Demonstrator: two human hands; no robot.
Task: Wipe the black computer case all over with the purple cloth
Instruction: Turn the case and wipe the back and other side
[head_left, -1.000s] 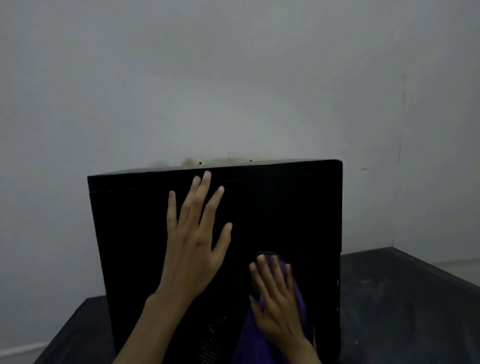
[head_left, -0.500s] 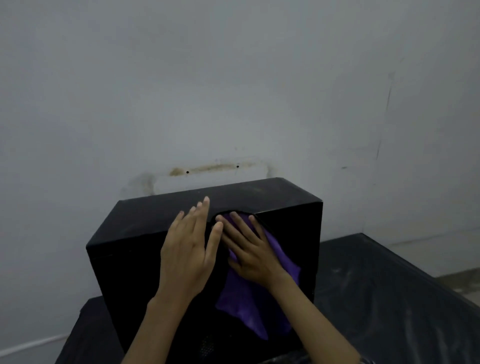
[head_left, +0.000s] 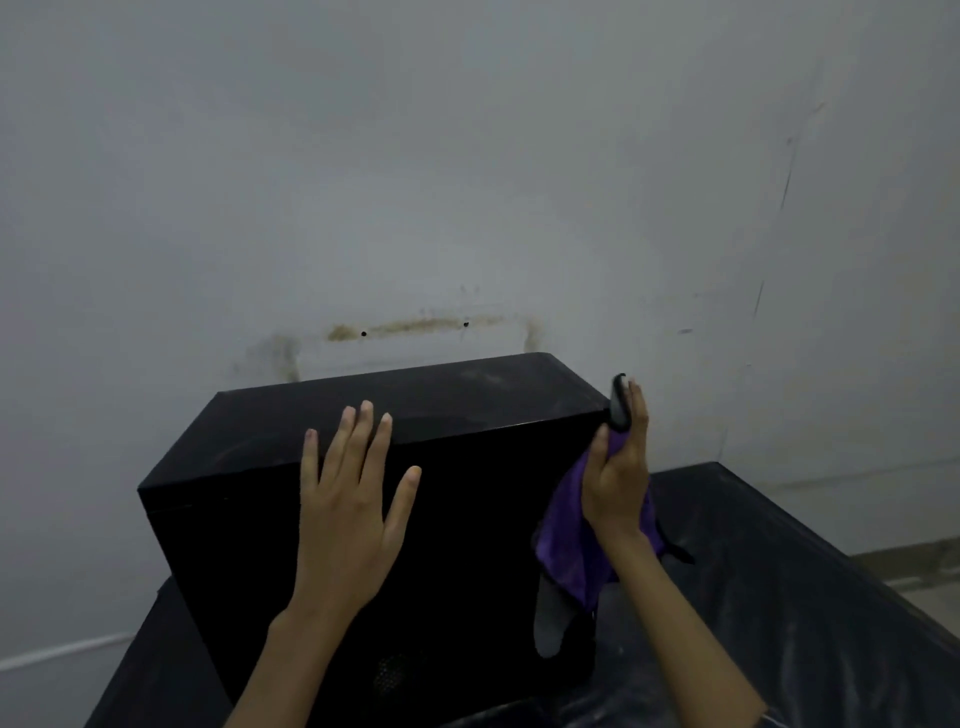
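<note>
Wall behind case; left hand spread, right hand grips cloth at corner.

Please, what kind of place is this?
Probably a bare workroom or storeroom: a stained grey wall with two small holes, a table covered in black sheeting, and the black computer case standing on it.

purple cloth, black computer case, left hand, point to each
purple cloth (head_left: 569, 540), head view, hanging fold
black computer case (head_left: 223, 545), head view, front panel
left hand (head_left: 348, 514), head view, back of hand
</note>
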